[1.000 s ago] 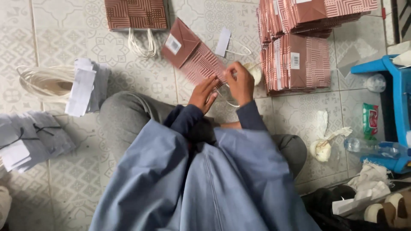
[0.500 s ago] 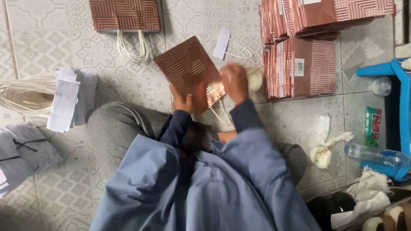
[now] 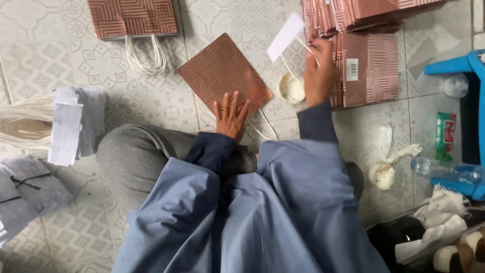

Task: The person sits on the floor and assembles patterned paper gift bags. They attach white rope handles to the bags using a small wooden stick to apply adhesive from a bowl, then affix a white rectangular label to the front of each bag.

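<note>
I press my flat left hand firmly on the paper bag while my right hand, pinching the white card, seats it squarely.

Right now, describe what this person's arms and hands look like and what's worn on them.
Both arms wear long sleeves in two layers: a loose light blue-grey outer garment, and tighter dark navy cuffs that end at the wrists. The left hand and right hand are bare, with no gloves. No rings, watch or bracelets show, though the right hand is slightly blurred. The sleeves carry no visible markings or patterns.
</note>
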